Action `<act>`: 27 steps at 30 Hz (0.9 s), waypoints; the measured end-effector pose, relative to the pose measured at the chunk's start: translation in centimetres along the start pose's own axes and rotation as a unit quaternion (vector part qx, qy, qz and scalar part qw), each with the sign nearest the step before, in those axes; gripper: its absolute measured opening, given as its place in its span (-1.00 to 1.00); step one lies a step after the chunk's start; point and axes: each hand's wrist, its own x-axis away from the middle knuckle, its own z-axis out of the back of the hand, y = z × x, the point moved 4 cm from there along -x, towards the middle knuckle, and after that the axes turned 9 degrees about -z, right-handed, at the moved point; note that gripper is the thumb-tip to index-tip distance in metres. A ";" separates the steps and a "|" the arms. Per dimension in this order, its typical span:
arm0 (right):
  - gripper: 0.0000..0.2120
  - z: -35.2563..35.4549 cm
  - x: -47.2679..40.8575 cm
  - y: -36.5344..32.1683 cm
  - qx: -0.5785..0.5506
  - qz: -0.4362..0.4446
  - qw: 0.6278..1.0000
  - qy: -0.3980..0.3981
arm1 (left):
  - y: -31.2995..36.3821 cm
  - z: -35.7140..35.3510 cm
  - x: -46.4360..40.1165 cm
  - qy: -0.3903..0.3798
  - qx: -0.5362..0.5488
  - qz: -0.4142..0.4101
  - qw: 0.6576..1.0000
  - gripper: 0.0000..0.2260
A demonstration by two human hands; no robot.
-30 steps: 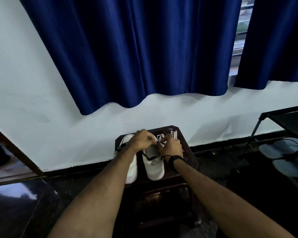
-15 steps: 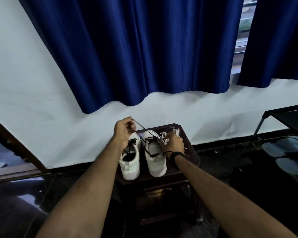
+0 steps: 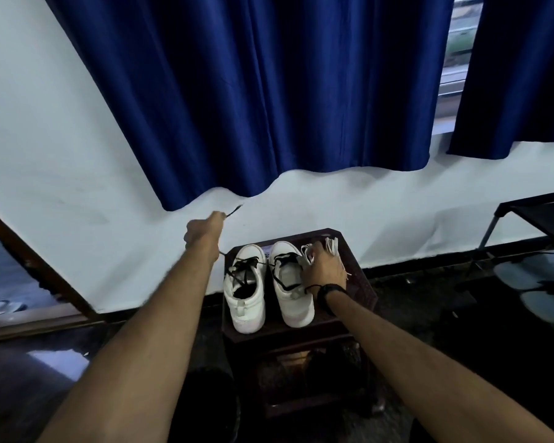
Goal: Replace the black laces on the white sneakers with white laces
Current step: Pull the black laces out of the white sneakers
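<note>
Two white sneakers stand side by side on a small dark stool (image 3: 363,282). The left sneaker (image 3: 245,298) has loose black lacing over its tongue. The right sneaker (image 3: 290,289) has a black lace (image 3: 259,266) running out of its eyelets, across the left sneaker. My left hand (image 3: 203,231) grips that lace, raised up and to the left of the shoes, with the lace tip sticking out above my fist. My right hand (image 3: 323,266) rests on the right sneaker's outer side and holds it down. A bundle of white laces (image 3: 330,246) lies just behind this hand.
The stool stands against a white wall under a dark blue curtain (image 3: 269,91). A dark metal rack (image 3: 541,215) with grey sandals (image 3: 544,282) beneath stands at the right. A wooden door frame (image 3: 29,257) runs at the left. The floor is dark.
My left hand has lifted from the shoes and pulled the black lace up and to the left, drawing it out. My right hand has stayed on the right sneaker.
</note>
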 end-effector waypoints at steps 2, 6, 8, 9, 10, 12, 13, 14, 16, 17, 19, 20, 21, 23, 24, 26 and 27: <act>-0.69 -0.2 -0.3 -1.1 0.065 0.116 0.991 0.031 | -1.5 0.5 0.3 0.037 -0.152 0.002 0.988 -0.33; -0.65 -0.4 -0.8 -4.0 0.192 0.277 0.939 -0.064 | -2.4 -0.6 2.5 0.068 -0.326 -0.158 0.930 -0.38; -0.67 -0.5 -1.2 -5.0 0.236 0.296 0.924 -0.058 | -3.1 -3.2 3.6 -0.064 -0.303 -0.220 0.925 -0.67; -0.68 -0.5 -1.4 -5.3 0.246 0.300 0.921 -0.047 | -3.6 -4.5 4.2 -0.141 -0.324 -0.232 0.906 -0.78; -0.68 -0.6 -1.5 -5.4 0.250 0.304 0.918 -0.035 | -4.3 -5.6 4.8 -0.208 -0.357 -0.244 0.878 -0.85; -0.68 -0.5 -1.8 -5.4 0.260 0.317 0.912 -0.022 | -5.6 -7.1 5.6 -0.275 -0.398 -0.251 0.839 -0.84; -0.70 -0.3 -2.0 -5.2 0.256 0.309 0.916 -0.021 | -6.0 -7.4 5.9 -0.274 -0.396 -0.261 0.837 -0.79; -0.75 0.2 -2.2 -5.0 0.221 0.282 0.933 -0.021 | -6.4 -7.6 5.9 -0.254 -0.394 -0.277 0.839 -0.71; -0.83 1.4 -3.0 -4.0 0.066 0.158 0.985 -0.003 | -6.6 -7.5 6.5 -0.190 -0.429 -0.310 0.827 -0.60; -0.83 1.9 -3.7 -3.2 -0.032 0.063 0.997 -0.007 | -6.6 -7.5 6.9 -0.168 -0.443 -0.316 0.822 -0.58; -0.84 2.4 -5.1 -1.5 -0.154 -0.084 0.984 -0.031 | -6.3 -7.5 7.7 -0.150 -0.448 -0.316 0.823 -0.61; -0.84 2.5 -5.7 -1.0 -0.153 -0.110 0.981 -0.049 | -6.1 -7.5 7.9 -0.146 -0.452 -0.316 0.821 -0.63; -0.81 2.7 -6.1 -0.9 -0.104 -0.085 0.989 -0.054 | -6.1 -7.6 7.9 -0.145 -0.461 -0.313 0.818 -0.64; -0.65 3.1 -6.0 -2.1 0.038 0.067 0.995 -0.059 | -5.9 -7.5 7.8 -0.136 -0.469 -0.314 0.814 -0.69; -0.57 3.1 -5.3 -3.1 0.072 0.154 0.981 -0.088 | -5.9 -7.5 7.7 -0.129 -0.467 -0.320 0.814 -0.72; -0.54 2.6 -3.6 -4.9 0.121 0.284 0.935 -0.173 | -6.1 -7.5 7.5 -0.121 -0.460 -0.332 0.815 -0.77; -0.58 2.1 -2.9 -5.5 0.175 0.330 0.908 -0.188 | -6.3 -7.5 7.3 -0.117 -0.455 -0.333 0.817 -0.79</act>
